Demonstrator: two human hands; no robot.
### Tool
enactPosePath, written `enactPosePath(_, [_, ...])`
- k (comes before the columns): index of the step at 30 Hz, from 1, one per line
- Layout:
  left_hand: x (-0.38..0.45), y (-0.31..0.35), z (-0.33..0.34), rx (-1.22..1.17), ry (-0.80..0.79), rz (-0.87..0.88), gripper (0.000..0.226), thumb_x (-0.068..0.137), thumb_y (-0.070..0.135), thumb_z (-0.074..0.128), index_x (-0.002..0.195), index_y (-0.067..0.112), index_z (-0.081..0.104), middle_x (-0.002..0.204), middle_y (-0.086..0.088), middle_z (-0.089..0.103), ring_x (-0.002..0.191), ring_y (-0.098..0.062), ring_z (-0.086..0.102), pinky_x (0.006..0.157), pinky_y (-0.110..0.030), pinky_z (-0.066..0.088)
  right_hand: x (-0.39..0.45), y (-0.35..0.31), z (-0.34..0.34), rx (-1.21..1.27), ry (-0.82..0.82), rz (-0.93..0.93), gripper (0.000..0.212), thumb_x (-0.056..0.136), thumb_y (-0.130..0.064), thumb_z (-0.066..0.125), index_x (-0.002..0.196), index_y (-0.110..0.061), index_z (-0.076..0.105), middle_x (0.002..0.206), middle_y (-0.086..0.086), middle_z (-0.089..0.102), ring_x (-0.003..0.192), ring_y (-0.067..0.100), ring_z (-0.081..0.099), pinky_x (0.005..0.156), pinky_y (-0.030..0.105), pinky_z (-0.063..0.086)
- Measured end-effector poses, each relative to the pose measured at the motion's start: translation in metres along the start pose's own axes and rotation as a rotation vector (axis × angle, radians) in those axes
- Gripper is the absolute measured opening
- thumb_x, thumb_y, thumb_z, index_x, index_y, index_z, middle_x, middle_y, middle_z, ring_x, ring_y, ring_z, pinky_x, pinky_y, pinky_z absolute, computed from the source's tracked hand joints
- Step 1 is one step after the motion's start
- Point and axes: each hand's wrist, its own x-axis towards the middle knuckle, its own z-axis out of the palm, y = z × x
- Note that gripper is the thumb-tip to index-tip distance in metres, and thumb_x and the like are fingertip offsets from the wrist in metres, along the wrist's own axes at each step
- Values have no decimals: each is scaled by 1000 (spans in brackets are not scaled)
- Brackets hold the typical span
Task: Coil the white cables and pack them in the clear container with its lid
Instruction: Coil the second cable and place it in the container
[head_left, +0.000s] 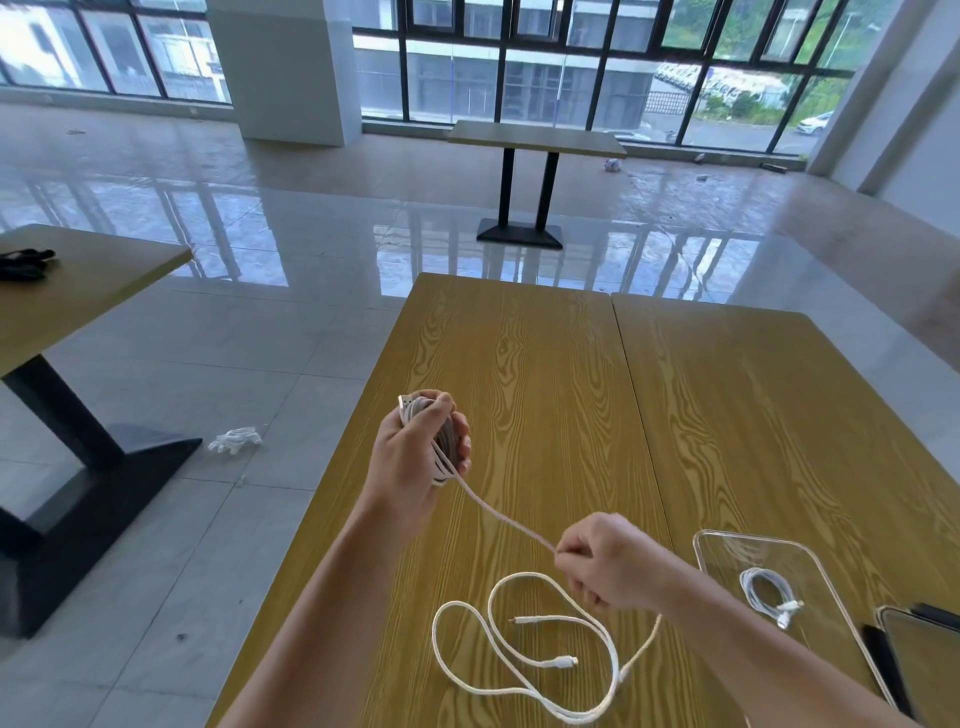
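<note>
Coiling underway: left hand (415, 447) clamps wound turns of white braided cable (524, 660), right hand (605, 558) pinches the taut strand above the wood-grain table (545, 364); next, wind in slack, then clear plastic container (779, 566), already holding one coil.

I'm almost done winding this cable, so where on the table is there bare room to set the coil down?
Bare wood spans the table beyond the left hand, and the right-hand tabletop beyond the clear container. Crowded: loose cable loops below the right hand, and the container corner.
</note>
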Motion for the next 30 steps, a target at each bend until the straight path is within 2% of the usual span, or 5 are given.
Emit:
enactPosePath(5, [-9,-2,1,125,-74,-73,14,99,10,54,85,12,58,74,-9,65,64,-21,63,54,-33,54,3,-7,-11,220,266,17,23,97,-12,60,76,-10,71,65,7,71,48,12,64,49,25,56])
enactPosePath(12, [-15,-24,5,210,-39,-188,10,98,11,57,88,13,58,99,-10,76,103,-31,71,88,-49,56,-13,-35,-22,611,332,-94,23,97,-13,62,78,-12,74,57,3,62,46,15,54,42,27,47])
enactPosePath(20, [-20,-38,8,119,-100,-283,10,96,14,60,86,16,58,107,-16,74,100,-38,71,86,-60,54,-24,-63,-18,916,244,-235,30,101,-9,55,83,-16,77,61,5,59,41,13,47,36,21,34])
enactPosePath(24, [-25,-42,10,52,-151,-302,13,90,16,66,78,22,65,97,-10,72,93,-33,72,77,-55,59,-23,-68,-17,1041,181,-234,30,101,-9,54,85,-16,79,62,6,60,42,13,47,36,23,34])
enactPosePath(30, [-26,-44,13,30,-143,-269,10,90,12,66,83,18,61,109,-15,70,91,-30,70,65,-45,58,-23,-66,-18,1109,116,-233,26,100,-11,55,89,-16,79,62,6,60,43,12,46,37,21,33])
